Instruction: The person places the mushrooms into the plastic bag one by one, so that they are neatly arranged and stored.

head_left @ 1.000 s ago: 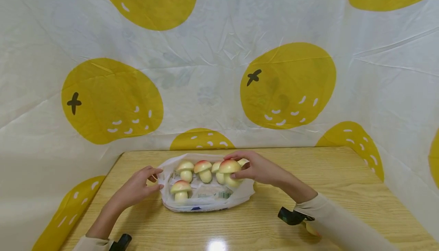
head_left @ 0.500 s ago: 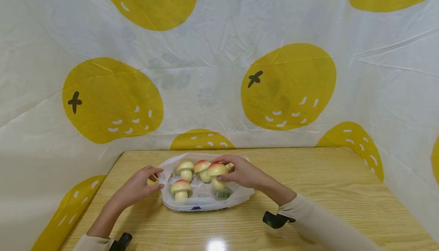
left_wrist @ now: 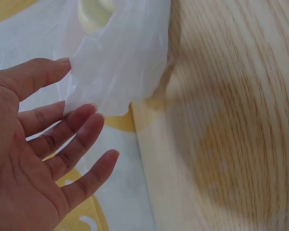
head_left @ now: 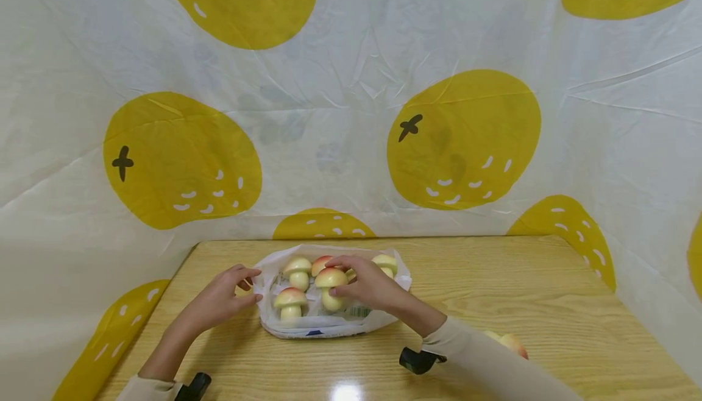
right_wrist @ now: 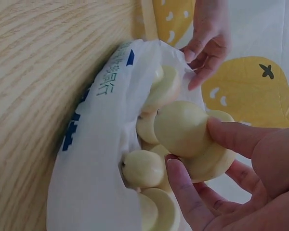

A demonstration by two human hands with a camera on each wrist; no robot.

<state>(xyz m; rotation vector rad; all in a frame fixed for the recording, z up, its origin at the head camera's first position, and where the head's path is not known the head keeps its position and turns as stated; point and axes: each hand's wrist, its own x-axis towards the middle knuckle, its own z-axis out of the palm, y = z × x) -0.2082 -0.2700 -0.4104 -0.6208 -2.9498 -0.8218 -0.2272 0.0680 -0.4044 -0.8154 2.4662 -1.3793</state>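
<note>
My right hand (head_left: 364, 282) grips a toy mushroom (head_left: 331, 280) with a red-tinged cap and pale stem, thumb and fingers round it. It is held over the opened white plastic bag (head_left: 296, 332), which lies on the table. Inside the bag, other mushrooms show, including one at the front left (head_left: 290, 305) and one at the right (head_left: 386, 264). At the bag's left rim is my left hand (head_left: 216, 300); its thumb and index tips hook the film, spread apart, as the left wrist view shows. The other fingers of that hand (left_wrist: 86, 134) are loosely extended.
A yellow and red rounded thing (head_left: 512, 344) lies on the wooden table (head_left: 548, 291), partly hidden behind my right sleeve (head_left: 482, 352). A white cloth (head_left: 329, 114) with large yellow fruit prints hangs behind and beside the table.
My right hand has moved left across the bag with the mushroom in its grip. A mushroom at the bag's right end has come into view. My left hand stays at the rim.
</note>
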